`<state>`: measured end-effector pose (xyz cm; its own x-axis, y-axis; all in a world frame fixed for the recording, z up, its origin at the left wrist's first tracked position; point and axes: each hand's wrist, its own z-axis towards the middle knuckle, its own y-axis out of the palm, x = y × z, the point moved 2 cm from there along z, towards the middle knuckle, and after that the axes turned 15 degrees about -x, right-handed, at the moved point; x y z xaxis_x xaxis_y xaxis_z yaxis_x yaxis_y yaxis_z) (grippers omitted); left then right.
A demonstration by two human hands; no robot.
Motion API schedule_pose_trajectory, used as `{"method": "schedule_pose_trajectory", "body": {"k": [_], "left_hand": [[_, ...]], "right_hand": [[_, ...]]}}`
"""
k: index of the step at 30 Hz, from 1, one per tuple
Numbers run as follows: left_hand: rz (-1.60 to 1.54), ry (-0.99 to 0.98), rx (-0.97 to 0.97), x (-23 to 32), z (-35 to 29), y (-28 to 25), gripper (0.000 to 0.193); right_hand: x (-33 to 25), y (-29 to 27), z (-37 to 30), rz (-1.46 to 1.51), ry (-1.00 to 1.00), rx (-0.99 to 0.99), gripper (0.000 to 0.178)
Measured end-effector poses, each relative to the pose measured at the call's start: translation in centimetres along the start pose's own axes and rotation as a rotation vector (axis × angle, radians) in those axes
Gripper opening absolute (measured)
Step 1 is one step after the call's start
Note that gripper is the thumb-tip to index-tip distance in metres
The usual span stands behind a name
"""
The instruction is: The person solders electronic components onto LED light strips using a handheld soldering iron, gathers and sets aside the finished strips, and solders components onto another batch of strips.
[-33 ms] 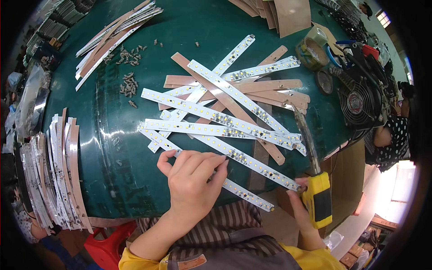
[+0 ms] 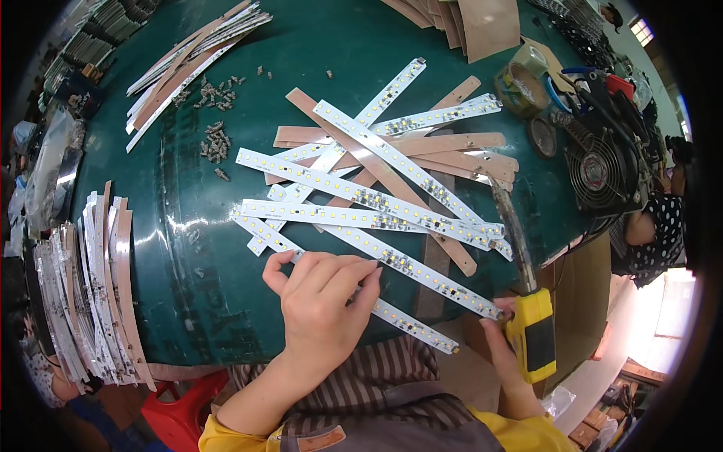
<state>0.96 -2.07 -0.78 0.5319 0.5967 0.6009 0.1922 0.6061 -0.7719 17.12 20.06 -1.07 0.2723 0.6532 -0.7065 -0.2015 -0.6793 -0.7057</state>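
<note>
My left hand (image 2: 322,305) is curled, its thumb and forefinger pinched at the near edge of a white LED strip (image 2: 433,282). Under that hand, and partly hidden by it, runs another LED strip (image 2: 410,324). My right hand (image 2: 498,320) has its fingertips closed at the right end of the first strip; most of it is behind a yellow-and-black tool handle (image 2: 531,335). From this handle a long metal shaft (image 2: 514,233) points away over the table. More LED strips (image 2: 331,181) lie crisscrossed beyond my hands, some turned tan side up (image 2: 376,166).
Small metal parts (image 2: 216,143) sit in loose heaps left of the strips. Strip stacks (image 2: 98,279) stand at the left edge, with another bundle (image 2: 188,68) at far left. At right are a fan (image 2: 595,172) and tape rolls (image 2: 523,83). A red stool (image 2: 181,414) stands below.
</note>
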Motion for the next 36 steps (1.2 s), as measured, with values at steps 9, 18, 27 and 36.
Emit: {"method": "schedule_pose_trajectory", "body": {"k": [9,18,27,36], "left_hand": [[0.017,-0.042,-0.084,1.0,-0.1,-2.1,0.021],[0.127,-0.205,0.067,-6.9,1.9,-9.7,0.007],[0.336,0.007,-0.126,-12.8,5.7,-11.5,0.006],[0.298,0.027,-0.202,-13.3,5.9,-11.9,0.008]], "right_hand": [[-1.8,-0.2,-1.1,0.189,0.123,-0.125,0.030],[-1.0,1.5,-3.4,0.413,-0.029,-0.267,0.061],[1.3,2.0,-4.3,0.395,0.008,-0.280,0.066],[1.8,0.9,-3.7,0.477,0.020,-0.243,0.064]]}}
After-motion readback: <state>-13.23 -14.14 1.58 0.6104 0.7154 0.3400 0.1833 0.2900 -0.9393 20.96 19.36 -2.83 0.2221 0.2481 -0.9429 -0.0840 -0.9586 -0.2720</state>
